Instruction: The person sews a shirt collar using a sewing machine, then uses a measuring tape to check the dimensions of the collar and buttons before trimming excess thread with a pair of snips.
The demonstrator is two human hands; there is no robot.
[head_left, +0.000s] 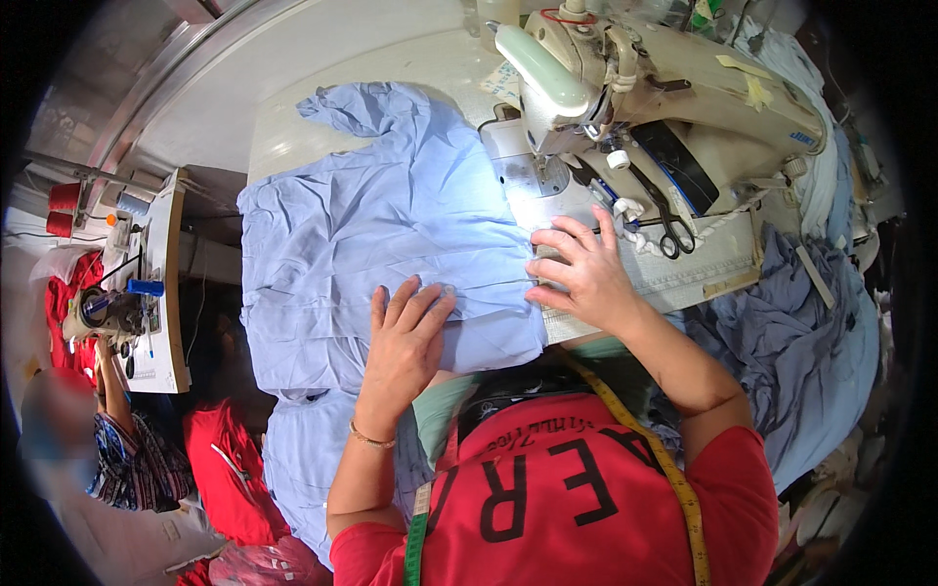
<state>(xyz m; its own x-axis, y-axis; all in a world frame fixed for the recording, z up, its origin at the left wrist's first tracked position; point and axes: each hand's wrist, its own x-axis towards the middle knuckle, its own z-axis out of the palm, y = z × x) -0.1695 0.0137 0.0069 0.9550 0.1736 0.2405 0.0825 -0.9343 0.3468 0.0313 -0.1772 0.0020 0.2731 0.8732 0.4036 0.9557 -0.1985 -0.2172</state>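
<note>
A light blue garment (pixel 362 230) lies spread and creased over the sewing table, its near part hanging off the front edge. My left hand (pixel 408 327) rests flat on its near half, fingers stretched out. At the garment's right edge is my right hand (pixel 584 266), fingers spread, fingertips on or beside the cloth; nothing shows in its grasp. Just beyond stands a sewing machine (pixel 557 83), its lamp lighting the cloth edge near the metal needle plate (pixel 523 156). The garment's edge lies left of the needle area, apart from the needle.
Black scissors (pixel 672 230) and a dark flat case (pixel 674 166) lie under the machine arm. Grey-blue cloth (pixel 782 322) is heaped at the right. A yellow measuring tape (pixel 625 420) hangs round my neck. At far left another person (pixel 137 449) sits by a second sewing machine (pixel 103 313).
</note>
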